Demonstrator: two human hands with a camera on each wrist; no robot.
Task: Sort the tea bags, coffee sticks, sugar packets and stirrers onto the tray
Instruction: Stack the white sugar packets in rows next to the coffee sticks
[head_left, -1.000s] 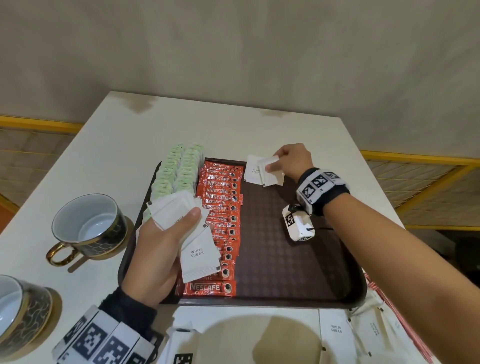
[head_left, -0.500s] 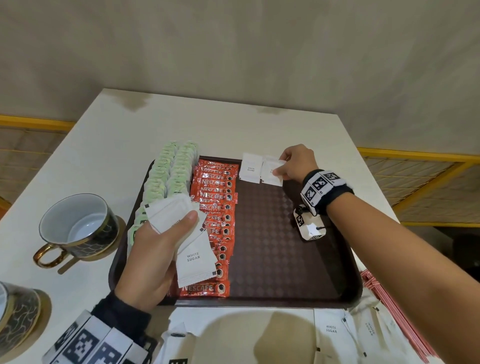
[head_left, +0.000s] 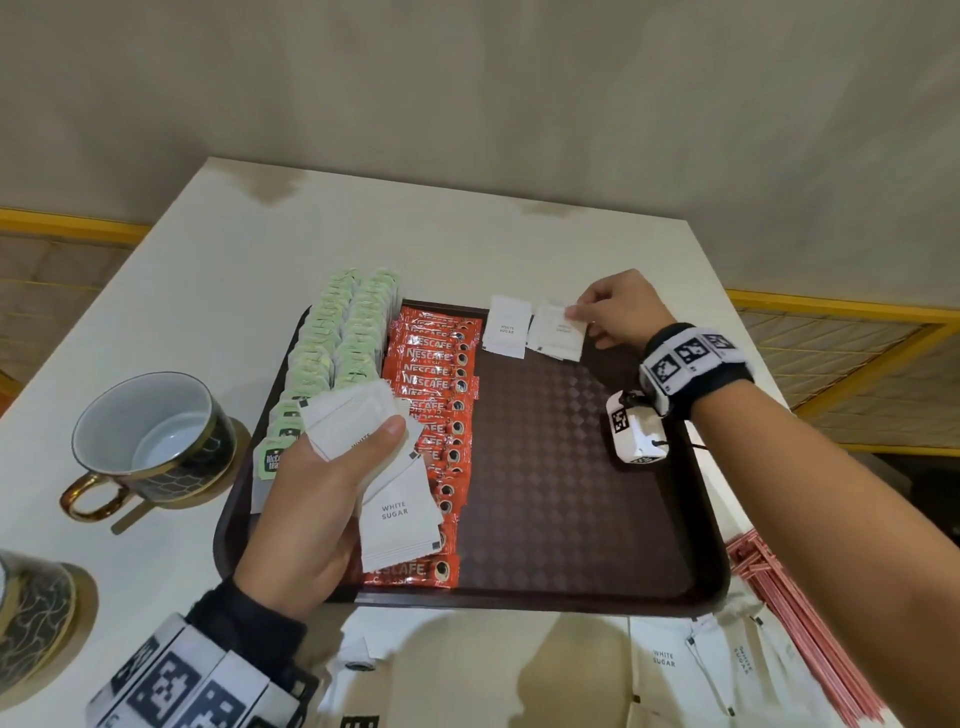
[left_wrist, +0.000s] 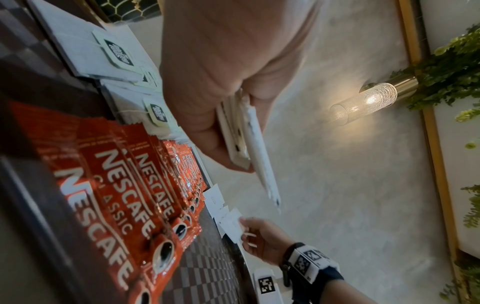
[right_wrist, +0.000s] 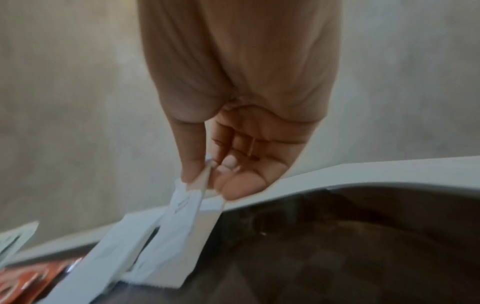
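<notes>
A dark brown tray (head_left: 571, 519) holds two rows of green tea bags (head_left: 332, 343) at its left and a column of red coffee sticks (head_left: 436, 395) beside them. One white sugar packet (head_left: 506, 327) lies at the tray's far edge. My right hand (head_left: 618, 312) pinches the corner of a second small stack of sugar packets (head_left: 558, 335) next to it, thumb and forefinger clamped on them (right_wrist: 200, 181). My left hand (head_left: 322, 493) grips a fanned stack of sugar packets (head_left: 395, 519) above the tray's near left, seen edge-on (left_wrist: 244, 139) in the left wrist view.
More sugar packets (head_left: 675, 665) and red stirrers (head_left: 789, 623) lie on the white table near its front right. Two dark cups with gold trim (head_left: 150, 441) (head_left: 31, 613) stand left of the tray. The table's far half (head_left: 415, 239) is bare.
My right hand has moved right along the tray's far edge, leaving one sugar packet lying and drawing the rest beside it. My left hand keeps its stack nearly still.
</notes>
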